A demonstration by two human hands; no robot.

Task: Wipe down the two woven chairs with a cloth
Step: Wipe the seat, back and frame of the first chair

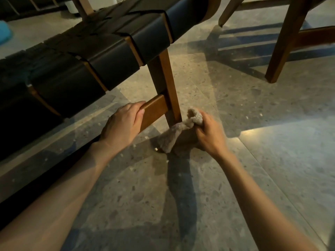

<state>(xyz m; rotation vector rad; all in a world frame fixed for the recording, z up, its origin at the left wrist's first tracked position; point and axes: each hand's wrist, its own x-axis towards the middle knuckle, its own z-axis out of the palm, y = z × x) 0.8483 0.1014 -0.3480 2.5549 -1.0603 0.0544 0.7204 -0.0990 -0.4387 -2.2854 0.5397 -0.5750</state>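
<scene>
1. Two woven chairs are in view. The near chair [108, 57] has black straps woven over a brown wooden frame. Only the wooden legs and rails of the second chair [282, 42] show, well apart from the near chair's front leg [166, 78], up and to its right.
2. The front leg stands on a speckled stone floor [253, 160].
3. A lower rail [154, 111] joins the front leg from its left.
4. Left hand [121, 127]: clamped on the lower rail just left of the front leg, fingers curled over the top edge, thumb on the near face.
5. Right hand [208, 134]: just right of the front leg's foot, fingers closed round a grey-brown cloth [174, 136]. The hand is motion-blurred.
6. The cloth is bunched above the fist and its loose end trails to the floor at the front leg's foot. Contact with the leg cannot be told.
7. A blue object [4, 33] lies far left of the front leg, too cropped to identify.
</scene>
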